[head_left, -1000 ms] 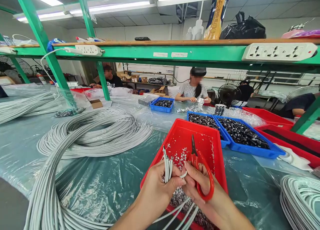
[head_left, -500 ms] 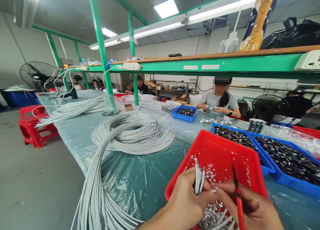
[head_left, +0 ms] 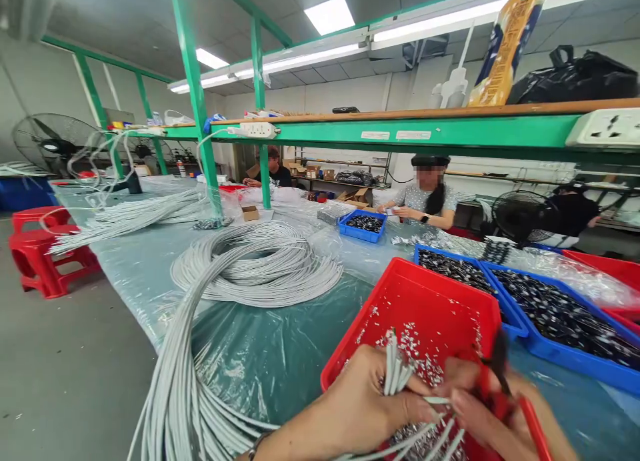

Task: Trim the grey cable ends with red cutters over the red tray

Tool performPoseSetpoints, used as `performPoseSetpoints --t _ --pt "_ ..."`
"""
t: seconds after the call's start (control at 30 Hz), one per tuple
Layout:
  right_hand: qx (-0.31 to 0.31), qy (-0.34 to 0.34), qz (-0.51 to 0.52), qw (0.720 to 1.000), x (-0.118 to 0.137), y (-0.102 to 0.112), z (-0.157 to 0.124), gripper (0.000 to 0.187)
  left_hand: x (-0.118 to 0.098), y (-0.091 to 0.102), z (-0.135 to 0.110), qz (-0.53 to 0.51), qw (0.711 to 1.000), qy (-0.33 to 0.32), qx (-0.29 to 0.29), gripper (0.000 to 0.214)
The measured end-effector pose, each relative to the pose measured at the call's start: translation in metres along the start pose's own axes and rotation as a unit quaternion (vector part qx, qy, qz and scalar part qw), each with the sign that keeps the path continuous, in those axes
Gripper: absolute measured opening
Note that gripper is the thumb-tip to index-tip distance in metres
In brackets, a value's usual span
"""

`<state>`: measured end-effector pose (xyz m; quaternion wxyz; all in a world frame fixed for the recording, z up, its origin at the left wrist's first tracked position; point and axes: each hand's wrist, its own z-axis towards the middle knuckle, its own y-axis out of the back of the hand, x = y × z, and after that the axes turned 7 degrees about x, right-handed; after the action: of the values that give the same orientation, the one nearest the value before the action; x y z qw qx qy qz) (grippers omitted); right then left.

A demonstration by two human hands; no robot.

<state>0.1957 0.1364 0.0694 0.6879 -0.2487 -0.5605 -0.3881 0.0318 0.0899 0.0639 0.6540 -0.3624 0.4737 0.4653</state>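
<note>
My left hand [head_left: 363, 401] is closed around a small bunch of pale grey cables [head_left: 394, 371], whose ends stick up above the fist. One cable end reaches across from it to the fingertips of my right hand [head_left: 480, 414]. That hand also grips a pair of red-handled cutters [head_left: 534, 426], with dark jaws blurred and pointing upward. Both hands are over the near part of a red tray [head_left: 435, 287] strewn with small silvery-white scraps. More pale cable lengths hang below my fingers. Whether the right fingertips pinch the cable end firmly is blurred.
A large coil of grey cables [head_left: 265, 267] lies to the left, trailing towards me. Blue trays [head_left: 555, 344] of dark small parts stand right of the red tray. A green-framed shelf [head_left: 450, 133] crosses overhead. Across the table sits a co-worker [head_left: 425, 197]. Red stools [head_left: 47, 261] stand at left.
The cutters have turned in my right hand, their handles swinging to the right. That hand has shifted slightly right. My left hand keeps its hold, and the view has moved a little to the right.
</note>
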Motion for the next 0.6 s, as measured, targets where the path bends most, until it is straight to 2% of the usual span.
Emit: performPoseSetpoints --t 0.03,0.07,0.1,0.17,0.27,0.4,0.47,0.5,0.6 --pt "0.001 -0.057 0.109 0.992 0.0 -0.008 0.001 0.026 0.0 -0.002 0.001 -0.026 0.999 -0.011 -0.014 0.015" --pt "0.005 -0.1 0.205 0.974 0.0 -0.015 0.002 0.031 -0.001 -0.003 0.001 -0.046 0.998 -0.019 -0.024 0.013" --pt "0.002 -0.127 0.266 0.955 0.0 -0.021 0.004 0.033 -0.001 -0.004 0.002 -0.064 0.997 -0.024 -0.027 0.011" --pt "-0.005 -0.14 0.294 0.945 -0.001 -0.028 0.008 0.036 -0.001 -0.003 0.003 -0.088 0.996 -0.025 -0.017 0.011" --pt "-0.046 -0.104 0.239 0.964 -0.002 -0.027 0.012 0.036 0.002 -0.002 0.004 -0.093 0.995 -0.003 -0.025 0.018" --pt "-0.088 -0.032 0.124 0.988 -0.001 -0.017 0.009 0.02 0.008 -0.005 0.003 -0.177 0.978 0.09 -0.063 0.033" --pt "-0.091 0.002 0.057 0.994 -0.001 -0.01 0.006 0.018 0.012 -0.006 0.002 -0.207 0.969 0.123 -0.049 0.04" --pt "-0.079 0.014 0.006 0.997 -0.001 -0.006 0.006 0.015 0.014 -0.005 0.001 -0.212 0.968 0.13 -0.032 0.042" --pt "0.019 -0.068 -0.028 0.997 -0.003 0.001 0.006 0.011 0.018 -0.001 0.0 -0.226 0.966 0.122 0.042 0.044"
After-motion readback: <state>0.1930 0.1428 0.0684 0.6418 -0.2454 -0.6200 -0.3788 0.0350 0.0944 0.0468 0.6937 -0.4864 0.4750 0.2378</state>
